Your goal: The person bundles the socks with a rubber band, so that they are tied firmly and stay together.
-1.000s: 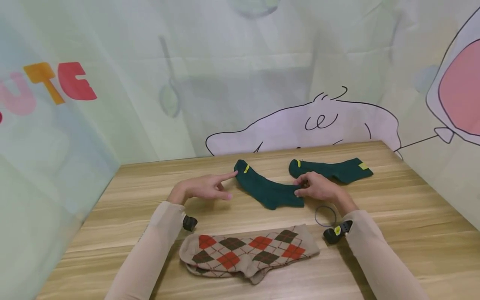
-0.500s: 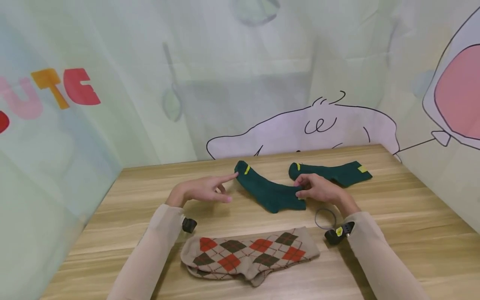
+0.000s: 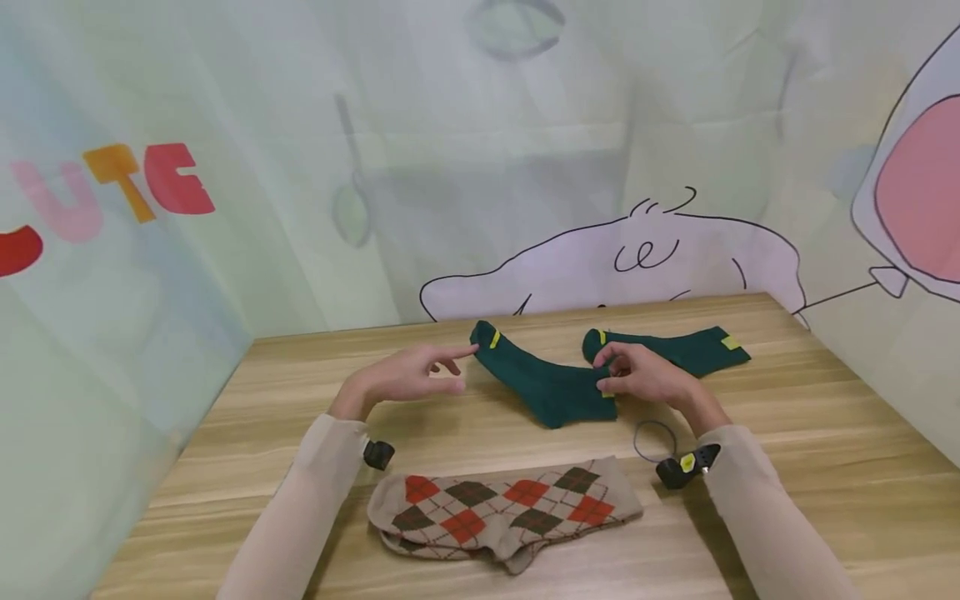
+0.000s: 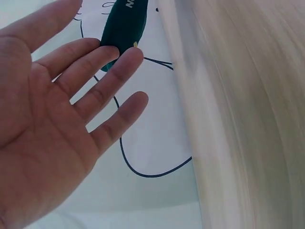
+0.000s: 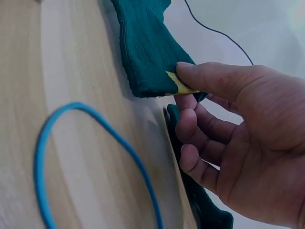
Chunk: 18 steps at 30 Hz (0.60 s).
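I face a creased, pale green printed fabric backdrop (image 3: 487, 167) behind the far edge of my wood-grain table (image 3: 810, 467). Red, pink and orange letters (image 3: 118, 167) show beyond its left edge, a black-outlined cartoon figure (image 3: 562, 271) behind the far edge, and a pink balloon (image 3: 922, 175) past the far right corner.

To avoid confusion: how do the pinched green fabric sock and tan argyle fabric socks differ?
The green fabric sock is mostly plain; the tan argyle fabric socks carry red and dark diamonds. The right hand pinches the green sock; the argyle socks lie untouched. Both have toes pointing left.
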Each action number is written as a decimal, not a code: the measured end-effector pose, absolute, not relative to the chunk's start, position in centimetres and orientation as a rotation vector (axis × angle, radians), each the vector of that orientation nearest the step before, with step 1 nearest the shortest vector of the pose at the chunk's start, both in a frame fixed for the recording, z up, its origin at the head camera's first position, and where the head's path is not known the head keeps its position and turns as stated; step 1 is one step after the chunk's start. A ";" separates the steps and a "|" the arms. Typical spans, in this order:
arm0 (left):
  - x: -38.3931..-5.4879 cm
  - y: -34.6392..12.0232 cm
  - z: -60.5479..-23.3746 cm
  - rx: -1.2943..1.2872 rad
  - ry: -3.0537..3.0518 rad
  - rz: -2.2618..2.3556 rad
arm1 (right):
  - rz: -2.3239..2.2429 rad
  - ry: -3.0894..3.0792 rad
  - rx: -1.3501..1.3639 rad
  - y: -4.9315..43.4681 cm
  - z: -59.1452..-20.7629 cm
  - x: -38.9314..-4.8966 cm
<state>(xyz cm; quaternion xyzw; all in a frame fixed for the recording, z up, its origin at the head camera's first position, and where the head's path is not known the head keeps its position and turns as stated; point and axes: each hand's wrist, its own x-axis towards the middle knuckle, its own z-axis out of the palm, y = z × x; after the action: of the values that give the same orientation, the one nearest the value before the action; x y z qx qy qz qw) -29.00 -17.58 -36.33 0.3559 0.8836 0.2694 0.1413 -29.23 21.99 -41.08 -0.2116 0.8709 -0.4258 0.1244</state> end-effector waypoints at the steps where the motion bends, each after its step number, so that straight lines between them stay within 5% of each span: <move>1: -28.9 -17.5 -36.2 1.040 2.550 0.783 | -1.245 2.540 -0.627 22.0 -41.0 -29.2; 18: -26.9 -18.0 -35.6 0.990 2.603 0.811 | -1.274 2.530 -0.696 22.1 -40.3 -29.1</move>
<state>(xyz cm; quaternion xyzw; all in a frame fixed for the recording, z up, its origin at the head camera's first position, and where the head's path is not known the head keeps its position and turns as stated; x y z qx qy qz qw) -26.88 -18.04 -35.65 0.3388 0.8909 0.2775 0.1205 -29.08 22.09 -40.34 -0.2370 0.8620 -0.4339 0.1120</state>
